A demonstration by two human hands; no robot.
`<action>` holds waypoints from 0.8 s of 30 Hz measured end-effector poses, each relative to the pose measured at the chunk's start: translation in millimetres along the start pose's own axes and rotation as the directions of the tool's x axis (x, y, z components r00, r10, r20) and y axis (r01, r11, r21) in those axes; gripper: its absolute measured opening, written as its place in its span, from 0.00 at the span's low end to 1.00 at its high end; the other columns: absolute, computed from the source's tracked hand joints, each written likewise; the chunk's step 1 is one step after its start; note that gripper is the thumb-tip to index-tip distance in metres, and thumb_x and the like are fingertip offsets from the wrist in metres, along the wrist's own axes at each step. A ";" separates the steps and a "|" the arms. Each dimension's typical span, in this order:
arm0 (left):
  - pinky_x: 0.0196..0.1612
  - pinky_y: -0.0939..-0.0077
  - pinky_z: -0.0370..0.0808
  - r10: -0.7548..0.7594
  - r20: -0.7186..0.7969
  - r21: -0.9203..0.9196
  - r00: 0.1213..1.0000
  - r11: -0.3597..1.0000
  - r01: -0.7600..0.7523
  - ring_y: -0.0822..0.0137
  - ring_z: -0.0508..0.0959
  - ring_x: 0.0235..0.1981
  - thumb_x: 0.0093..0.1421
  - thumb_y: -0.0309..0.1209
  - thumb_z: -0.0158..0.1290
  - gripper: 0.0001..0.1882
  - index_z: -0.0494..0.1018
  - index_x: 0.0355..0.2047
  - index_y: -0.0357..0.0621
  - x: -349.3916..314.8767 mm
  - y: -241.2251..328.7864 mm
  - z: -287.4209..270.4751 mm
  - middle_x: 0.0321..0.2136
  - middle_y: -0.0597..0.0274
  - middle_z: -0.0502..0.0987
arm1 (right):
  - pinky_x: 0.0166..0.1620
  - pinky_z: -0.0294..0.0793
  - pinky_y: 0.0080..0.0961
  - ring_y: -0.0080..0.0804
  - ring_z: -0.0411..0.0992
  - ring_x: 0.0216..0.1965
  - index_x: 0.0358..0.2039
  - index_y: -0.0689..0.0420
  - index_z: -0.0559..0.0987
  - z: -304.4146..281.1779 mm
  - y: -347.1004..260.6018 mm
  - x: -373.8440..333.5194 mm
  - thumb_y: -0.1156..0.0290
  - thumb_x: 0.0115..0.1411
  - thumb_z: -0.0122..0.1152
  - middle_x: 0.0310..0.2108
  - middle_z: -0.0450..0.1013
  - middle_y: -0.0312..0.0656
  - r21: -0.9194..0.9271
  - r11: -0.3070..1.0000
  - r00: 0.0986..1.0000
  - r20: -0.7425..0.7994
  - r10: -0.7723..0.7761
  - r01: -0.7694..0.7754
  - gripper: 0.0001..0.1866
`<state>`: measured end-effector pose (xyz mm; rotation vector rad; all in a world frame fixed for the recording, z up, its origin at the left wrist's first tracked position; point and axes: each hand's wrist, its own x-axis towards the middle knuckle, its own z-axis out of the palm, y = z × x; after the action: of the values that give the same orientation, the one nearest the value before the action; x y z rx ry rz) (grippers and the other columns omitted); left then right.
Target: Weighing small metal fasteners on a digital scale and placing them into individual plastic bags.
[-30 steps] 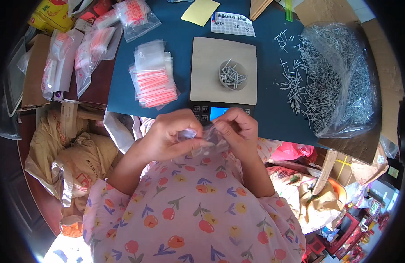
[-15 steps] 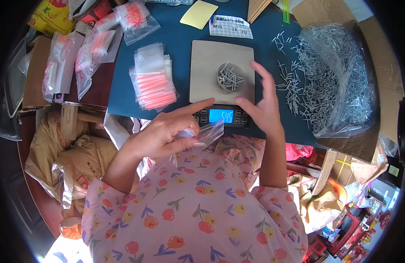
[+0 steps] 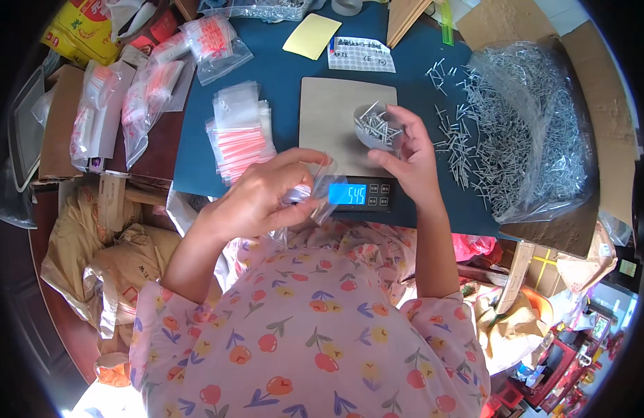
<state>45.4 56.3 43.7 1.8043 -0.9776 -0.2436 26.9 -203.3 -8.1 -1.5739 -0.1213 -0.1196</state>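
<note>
My right hand (image 3: 410,150) is closed round a small cup (image 3: 386,142) full of silvery screws (image 3: 376,125). The cup is tilted and held over the right part of the scale's metal plate (image 3: 329,118). My left hand (image 3: 273,191) pinches a small clear plastic bag (image 3: 323,195) near the front of the scale, its fingers curled. That bag partly covers the scale's front panel, whose blue display (image 3: 348,194) is lit. Left of the scale lies a stack of small zip bags (image 3: 242,139) with orange-red strips.
A large heap of screws (image 3: 517,132) in clear plastic fills an open cardboard box (image 3: 604,104) at the right, with loose screws (image 3: 456,143) spilled beside it. Packs of bags (image 3: 151,90) lie at the left. A yellow paper pad (image 3: 312,36) and a label sheet (image 3: 361,55) lie behind the scale.
My right hand has taken hold of the cup of screws and lifted it off the scale plate. My left hand has drawn its pointing finger in, towards the bag.
</note>
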 end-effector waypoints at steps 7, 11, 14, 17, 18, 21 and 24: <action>0.28 0.73 0.73 0.057 0.006 0.099 0.998 0.993 -0.058 0.60 0.77 0.29 0.54 0.19 0.54 0.06 0.72 0.33 0.36 24.7 -8.6 8.0 0.31 0.56 0.75 | 0.49 0.67 0.22 0.25 0.68 0.46 0.51 0.59 0.65 8.2 -42.2 18.1 0.80 0.37 0.61 0.43 0.65 0.36 0.367 0.919 0.989 0.091 0.118 -0.143 0.35; 0.31 0.66 0.74 0.127 -0.039 0.187 0.991 0.975 -0.117 0.53 0.76 0.28 0.51 0.20 0.55 0.09 0.72 0.34 0.39 33.7 -9.1 14.6 0.31 0.55 0.72 | 0.41 0.65 0.15 0.20 0.66 0.37 0.42 0.58 0.68 13.7 -61.7 38.3 0.81 0.32 0.52 0.37 0.65 0.33 0.077 0.988 0.982 0.143 0.122 -0.134 0.29; 0.31 0.65 0.74 0.146 -0.043 0.265 0.988 0.956 -0.129 0.54 0.76 0.29 0.49 0.18 0.55 0.11 0.73 0.34 0.41 36.1 -6.9 16.9 0.31 0.56 0.70 | 0.43 0.64 0.16 0.19 0.65 0.38 0.39 0.58 0.70 13.9 -69.4 46.3 0.82 0.34 0.51 0.36 0.64 0.34 -0.101 0.993 0.981 0.191 -0.044 0.064 0.25; 0.32 0.65 0.74 0.182 -0.097 0.327 0.978 0.934 -0.142 0.55 0.76 0.31 0.44 0.16 0.55 0.16 0.74 0.35 0.42 36.4 -10.2 17.5 0.33 0.57 0.69 | 0.45 0.66 0.21 0.27 0.67 0.39 0.34 0.59 0.71 13.1 -78.3 50.3 0.82 0.35 0.51 0.36 0.64 0.37 -0.370 0.870 0.929 0.295 -0.221 0.325 0.19; 0.33 0.65 0.75 0.179 -0.075 0.365 0.981 0.920 -0.140 0.55 0.76 0.32 0.43 0.16 0.55 0.17 0.74 0.36 0.42 36.3 -11.8 17.0 0.34 0.57 0.68 | 0.46 0.66 0.23 0.30 0.67 0.39 0.33 0.59 0.71 14.5 -79.9 49.8 0.81 0.35 0.51 0.36 0.64 0.38 -0.419 0.821 0.900 0.362 -0.241 0.388 0.18; 0.34 0.65 0.75 0.224 -0.035 0.431 0.974 0.883 -0.187 0.56 0.76 0.33 0.41 0.16 0.54 0.19 0.74 0.36 0.42 39.5 -17.2 20.0 0.35 0.57 0.68 | 0.43 0.69 0.27 0.38 0.68 0.39 0.33 0.57 0.73 22.1 -85.6 43.4 0.81 0.36 0.54 0.36 0.65 0.41 -0.531 0.760 0.908 0.375 -0.187 0.376 0.19; 0.36 0.65 0.76 0.274 -0.037 0.461 0.961 0.858 -0.227 0.56 0.76 0.34 0.40 0.16 0.54 0.19 0.75 0.36 0.42 43.3 -17.9 24.2 0.35 0.57 0.68 | 0.39 0.70 0.31 0.43 0.68 0.40 0.34 0.55 0.74 28.8 -88.4 35.8 0.81 0.36 0.56 0.37 0.65 0.43 -0.690 0.589 0.902 0.388 -0.191 0.421 0.19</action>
<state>68.8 11.5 29.0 2.0523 -1.2587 0.2623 48.8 -173.9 84.6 -2.4225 -0.6486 -0.2513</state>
